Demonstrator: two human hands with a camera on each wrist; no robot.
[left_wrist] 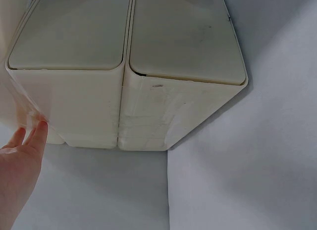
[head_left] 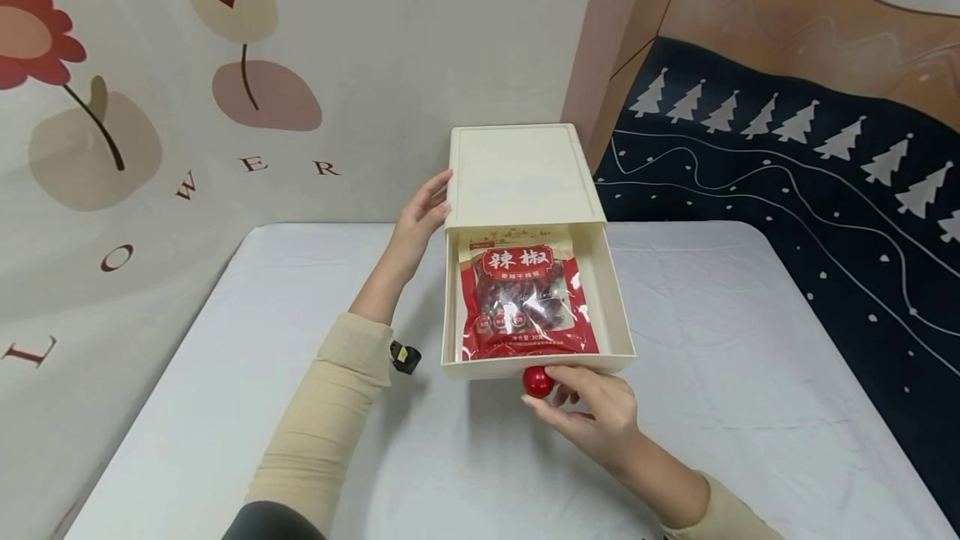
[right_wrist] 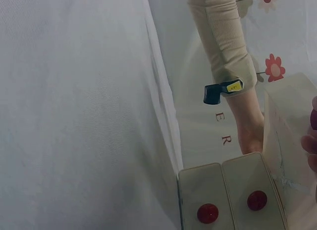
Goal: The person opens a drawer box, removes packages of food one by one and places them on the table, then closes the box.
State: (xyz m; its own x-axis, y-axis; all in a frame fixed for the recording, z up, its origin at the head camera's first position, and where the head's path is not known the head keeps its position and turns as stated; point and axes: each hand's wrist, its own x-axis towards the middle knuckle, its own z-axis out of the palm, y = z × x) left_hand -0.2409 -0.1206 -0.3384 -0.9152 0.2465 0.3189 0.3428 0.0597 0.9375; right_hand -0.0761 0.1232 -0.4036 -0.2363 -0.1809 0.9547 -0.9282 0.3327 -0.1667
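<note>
A cream drawer cabinet (head_left: 521, 173) stands at the back of the table, its top drawer (head_left: 617, 315) pulled out. In that drawer lies a red packet of dried chillies (head_left: 521, 298) with a clear window. My right hand (head_left: 600, 411) pinches the drawer's round red knob (head_left: 536, 382) between thumb and fingers. In the right wrist view only a few of its fingertips (right_wrist: 310, 145) show, at the right edge. My left hand (head_left: 415, 232) touches the cabinet's left side with fairly straight fingers; the left wrist view shows those fingers (left_wrist: 37, 138) against the cream wall.
Two lower drawers with red knobs (right_wrist: 208, 213) are closed in the right wrist view. A white cloth (head_left: 720, 315) covers the table. A black device with a yellow mark (head_left: 406, 357) sits at my left cuff. Printed fabric walls (head_left: 390, 65) stand behind.
</note>
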